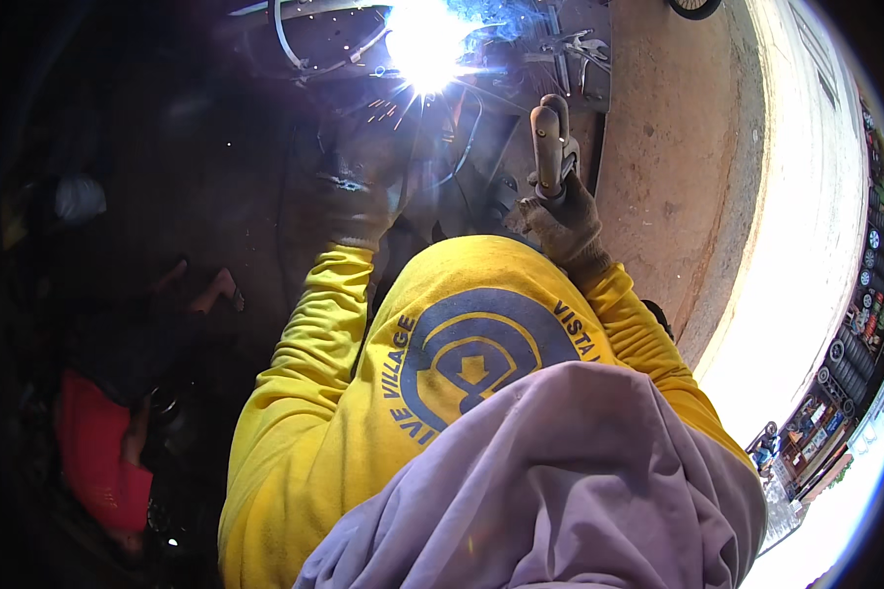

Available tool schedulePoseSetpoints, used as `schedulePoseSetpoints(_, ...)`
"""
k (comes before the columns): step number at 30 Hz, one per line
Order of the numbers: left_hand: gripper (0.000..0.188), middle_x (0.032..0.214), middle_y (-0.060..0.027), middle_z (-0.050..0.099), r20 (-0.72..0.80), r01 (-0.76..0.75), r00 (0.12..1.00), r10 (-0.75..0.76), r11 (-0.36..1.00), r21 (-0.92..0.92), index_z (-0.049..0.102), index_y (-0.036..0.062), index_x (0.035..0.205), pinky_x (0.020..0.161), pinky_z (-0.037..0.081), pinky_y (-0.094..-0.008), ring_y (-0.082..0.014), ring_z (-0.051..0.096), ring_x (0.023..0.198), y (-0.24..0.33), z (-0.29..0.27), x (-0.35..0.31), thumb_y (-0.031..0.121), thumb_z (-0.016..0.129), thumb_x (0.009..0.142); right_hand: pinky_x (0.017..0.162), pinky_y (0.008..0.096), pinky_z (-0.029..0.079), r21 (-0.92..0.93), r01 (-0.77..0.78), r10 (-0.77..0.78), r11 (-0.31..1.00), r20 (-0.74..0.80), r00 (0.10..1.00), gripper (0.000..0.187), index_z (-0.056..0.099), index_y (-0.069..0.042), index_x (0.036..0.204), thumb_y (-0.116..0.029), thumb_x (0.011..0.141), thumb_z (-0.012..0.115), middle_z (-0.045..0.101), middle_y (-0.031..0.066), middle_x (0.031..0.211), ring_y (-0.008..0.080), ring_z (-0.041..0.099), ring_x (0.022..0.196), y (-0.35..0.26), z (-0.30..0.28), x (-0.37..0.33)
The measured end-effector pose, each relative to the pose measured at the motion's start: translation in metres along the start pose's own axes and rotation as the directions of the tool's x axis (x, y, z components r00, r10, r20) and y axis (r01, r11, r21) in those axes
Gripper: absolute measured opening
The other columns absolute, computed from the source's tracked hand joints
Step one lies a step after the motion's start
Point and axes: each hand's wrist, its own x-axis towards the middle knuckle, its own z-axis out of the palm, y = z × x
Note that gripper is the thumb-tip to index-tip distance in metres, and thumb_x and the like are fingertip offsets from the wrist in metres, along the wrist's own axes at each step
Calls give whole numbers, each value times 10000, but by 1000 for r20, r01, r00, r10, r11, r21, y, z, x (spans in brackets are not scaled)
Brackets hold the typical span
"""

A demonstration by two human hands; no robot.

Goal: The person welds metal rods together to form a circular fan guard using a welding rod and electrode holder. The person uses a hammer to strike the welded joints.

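Observation:
A blinding welding arc (pixel 427 44) throws sparks and bluish smoke at the top of the head view. Just below it, my left hand (pixel 359 211), in a dirty work glove, reaches up toward the glare. Its fingers fade into shadow, so what they hold does not show. My right hand (pixel 568 224), also gloved, is closed round a metal tool with two thick rounded arms (pixel 548 142), which stands upright to the right of the arc. Yellow sleeves cover both my arms.
Pliers-like metal tools (pixel 584 49) lie at the work surface's right edge. A curved cable (pixel 283 34) hangs left of the arc. A person in a red shirt (pixel 103 452) is at the left, in shadow. Brown ground (pixel 673 177) and a wheel (pixel 695 6) lie to the right.

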Motion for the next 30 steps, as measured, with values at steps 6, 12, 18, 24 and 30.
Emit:
schedulePoseSetpoints(6,472,1071,-96,599,-108,143,977,-182,943,-300,602,81,950,849,564,-420,-260,654,925,5,4,-6,424,848,738,640,300,576,-62,162,-162,985,12,987,354,553,23,1232,-51,902,658,648,62,844,149,651,692,24,-6,0)
schedulePoseSetpoints(12,468,1139,-115,605,-107,134,979,-171,946,-295,609,93,935,830,565,-419,-272,658,932,12,0,-1,453,841,748,654,316,597,132,-4,19,991,-111,994,396,508,32,1287,-63,922,626,649,91,896,165,666,755,27,-12,1)
schedulePoseSetpoints(18,463,1259,-150,578,-123,96,982,-141,945,-314,603,104,940,861,557,-448,-331,635,1069,8,6,-17,460,832,753,727,289,584,181,-79,106,980,-147,983,487,574,27,1231,-186,845,780,691,110,1012,155,699,850,30,-13,-8)
schedulePoseSetpoints(24,443,1379,-208,512,-173,21,981,-84,941,-338,573,80,974,936,547,-456,-378,583,1208,6,4,-21,437,790,824,745,296,586,172,-110,135,979,-146,980,479,600,28,1211,-194,832,791,707,105,981,164,710,843,29,-14,-13)
schedulePoseSetpoints(30,482,1355,-212,509,-165,-18,986,-22,971,-239,544,85,1027,875,564,-453,-362,607,1152,9,-12,-18,434,801,816,761,307,586,184,-118,144,976,-134,980,498,550,33,1249,-168,848,766,697,109,981,185,709,854,24,-15,-15)
